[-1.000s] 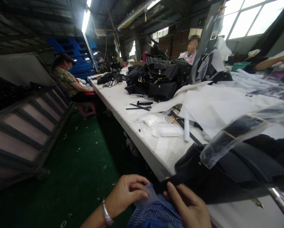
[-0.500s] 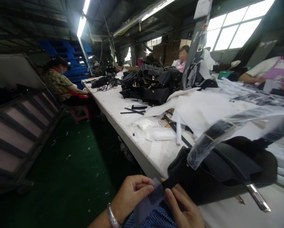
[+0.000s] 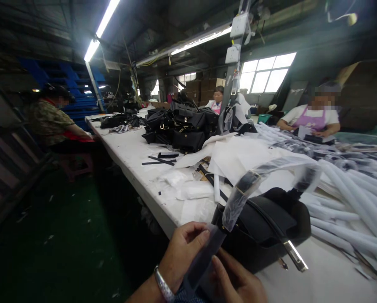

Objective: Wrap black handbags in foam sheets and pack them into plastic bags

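- Head view: since the earlier frame the outlook has swung right; the translucent sheet (image 3: 211, 227), lower then, now reaches up beside the bag, over strap that showed bare.
- Left hand (image 3: 185, 248): grip pinched on the sheet's upper edge, thumb against fingers.
- Right hand (image 3: 235, 277): thumb and fingers at the sheet's far edge, curled; cannot tell whether that grip is closed on it or only resting there.
- Strap (image 3: 207, 252): between the hands, dark through the sheet; whether the sheet goes all round is unclear.
- Black handbag (image 3: 270, 227): on the table (image 3: 119, 147), just beyond the right hand, its arched handle (image 3: 239, 198) standing above it.
- Progress, judged: handle already sleeved in clear plastic; strap partly covered, the sheet's edges apparently not yet secured.
- Containers: handbag's inside hidden. Green basin (image 3: 264, 118) far back, contents not visible. Slatted cart (image 3: 5, 164) at the left edge, too dark to see into.
- Nearby: heaped black bags (image 3: 188, 126) beyond; white rolls (image 3: 349, 202) right of the handbag.
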A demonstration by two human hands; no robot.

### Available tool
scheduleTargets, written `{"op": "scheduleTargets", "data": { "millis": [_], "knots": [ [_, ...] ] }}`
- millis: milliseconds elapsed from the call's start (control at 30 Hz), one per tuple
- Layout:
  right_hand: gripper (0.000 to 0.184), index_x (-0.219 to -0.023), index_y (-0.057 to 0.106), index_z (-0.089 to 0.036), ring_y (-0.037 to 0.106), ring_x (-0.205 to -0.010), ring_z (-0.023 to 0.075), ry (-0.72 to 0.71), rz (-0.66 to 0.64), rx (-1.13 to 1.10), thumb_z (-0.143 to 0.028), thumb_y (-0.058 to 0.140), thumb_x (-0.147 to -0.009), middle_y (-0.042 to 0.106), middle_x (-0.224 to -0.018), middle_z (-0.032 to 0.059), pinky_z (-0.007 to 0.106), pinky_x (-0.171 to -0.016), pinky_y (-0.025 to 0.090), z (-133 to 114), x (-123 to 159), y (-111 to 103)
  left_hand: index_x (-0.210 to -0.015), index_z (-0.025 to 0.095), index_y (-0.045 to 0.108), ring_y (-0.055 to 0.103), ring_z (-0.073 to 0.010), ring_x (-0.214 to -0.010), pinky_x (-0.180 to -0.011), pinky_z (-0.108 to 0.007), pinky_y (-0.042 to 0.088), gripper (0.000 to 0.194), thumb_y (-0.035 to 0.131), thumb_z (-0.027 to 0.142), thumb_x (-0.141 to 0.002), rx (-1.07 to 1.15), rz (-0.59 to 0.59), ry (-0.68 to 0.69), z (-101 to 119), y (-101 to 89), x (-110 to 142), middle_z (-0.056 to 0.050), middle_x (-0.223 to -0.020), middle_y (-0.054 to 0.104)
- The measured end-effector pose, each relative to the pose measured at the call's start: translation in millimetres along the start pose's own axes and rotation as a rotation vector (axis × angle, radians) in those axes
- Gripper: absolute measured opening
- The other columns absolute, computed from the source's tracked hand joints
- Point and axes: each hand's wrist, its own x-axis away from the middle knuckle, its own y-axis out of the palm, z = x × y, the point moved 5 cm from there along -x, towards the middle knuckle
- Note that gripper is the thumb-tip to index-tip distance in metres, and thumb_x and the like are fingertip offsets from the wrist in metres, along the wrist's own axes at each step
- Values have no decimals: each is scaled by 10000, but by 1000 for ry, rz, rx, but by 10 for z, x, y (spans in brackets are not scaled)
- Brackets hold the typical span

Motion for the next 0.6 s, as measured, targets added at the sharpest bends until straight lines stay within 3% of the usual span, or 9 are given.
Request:
{"op": "scheduleTargets", "data": {
  "millis": [167,267,400,500,600],
  "knots": [
    [474,-1007,779,-219,622,-409,175,-21,18,-7,-615,606,-814,669,-507,2,222,-449,502,-207,-119,-13,-909,131,721,656,-209,-821,-749,-283,489,347,764,440,-756,44,-55,30,64,99,-108,-73,-849,724],
    [453,-907,786,-215,616,-411,168,-14,33,26,-613,586,-830,658,-500,0,221,-446,480,-275,-176,-3,-910,129,707,641,-184,-749,-686,-266,480,348,750,446,-771,64,-64,17,51,88,-141,-60,-812,710],
    [431,-827,775,-220,607,-426,160,4,66,90,-607,585,-834,644,-491,-6,219,-452,453,-299,-210,11,-1021,145,685,647,-207,-905,-801,-277,486,372,711,455,-818,29,-16,63,-21,-40,-150,-81,-968,719],
    [432,-761,765,-227,607,-440,164,18,100,130,-617,589,-822,644,-491,-3,225,-465,451,-285,-193,15,-1035,146,666,643,-219,-922,-798,-289,495,400,677,494,-839,23,-74,35,-203,-97,-112,-89,-982,709],
    [439,-729,757,-229,606,-446,165,41,107,152,-630,597,-806,627,-472,-5,224,-472,452,-267,-167,15,-955,143,669,639,-194,-811,-723,-270,496,378,657,506,-851,2,-140,4,-392,-86,-60,-62,-875,694]
  ]
}}
